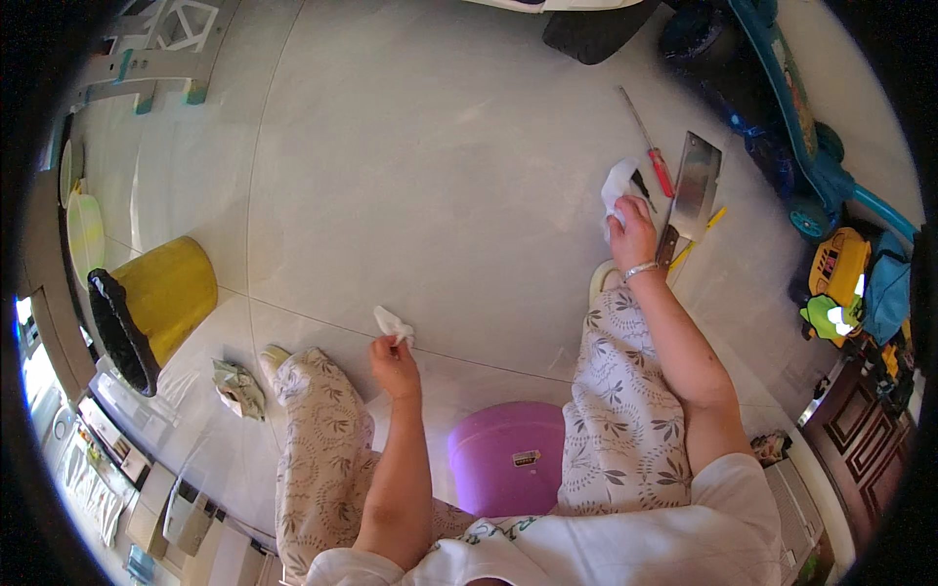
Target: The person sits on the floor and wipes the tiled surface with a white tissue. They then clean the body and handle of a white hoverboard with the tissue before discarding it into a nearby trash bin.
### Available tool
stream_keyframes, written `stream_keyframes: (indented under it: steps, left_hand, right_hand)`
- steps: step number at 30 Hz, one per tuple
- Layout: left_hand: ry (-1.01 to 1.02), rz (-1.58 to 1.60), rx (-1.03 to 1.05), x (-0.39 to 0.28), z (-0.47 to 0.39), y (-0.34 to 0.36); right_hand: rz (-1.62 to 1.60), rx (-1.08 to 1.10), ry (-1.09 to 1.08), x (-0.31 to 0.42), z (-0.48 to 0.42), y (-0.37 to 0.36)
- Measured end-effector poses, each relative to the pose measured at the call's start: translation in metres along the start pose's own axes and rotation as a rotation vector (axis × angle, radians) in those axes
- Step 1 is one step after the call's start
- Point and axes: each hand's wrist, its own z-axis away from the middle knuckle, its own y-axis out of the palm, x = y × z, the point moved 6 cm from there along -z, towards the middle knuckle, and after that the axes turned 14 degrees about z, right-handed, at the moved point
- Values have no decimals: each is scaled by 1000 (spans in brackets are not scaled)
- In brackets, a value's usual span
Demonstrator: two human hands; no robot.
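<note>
A crumpled white tissue [394, 326] is pinched in the fingers of my left hand [396, 368], above the tiled floor between my feet. My right hand [633, 231], with a bracelet at the wrist, grips another white tissue [618, 184] beyond my right foot. Just right of that hand lies a cleaver [695, 187] with a wooden handle, partly over a thin yellow tool [717, 218]. A screwdriver with a red handle [661, 173] and a small black-handled tool [642, 187] lie between the tissue and the cleaver.
A purple plastic tub or stool [506, 458] stands between my legs. On the left are a yellow bin [170, 293] with a black liner and a crumpled packet [239, 390]. A teal scooter [813, 172] and toys [839, 264] stand at right, a dark tire [597, 33] at the top.
</note>
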Motion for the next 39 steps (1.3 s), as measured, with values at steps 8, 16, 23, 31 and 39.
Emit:
stream_keyframes:
  steps: [8, 16, 23, 31, 39]
  left_hand:
    - [73, 26, 47, -43, 9, 32]
    - [75, 169, 75, -62, -4, 50]
    - [16, 168, 132, -74, -30, 64]
    - [118, 380, 104, -81, -115, 53]
    - [-112, 1175, 271, -99, -110, 46]
  right_hand:
    - [-68, 266, -238, 96, 36, 41]
    - [-83, 420, -486, 176, 58, 78]
    - [-292, 566, -596, 238, 70, 84]
    - [-494, 484, -619, 291, 5, 89]
    - [-428, 485, -643, 291, -32, 61]
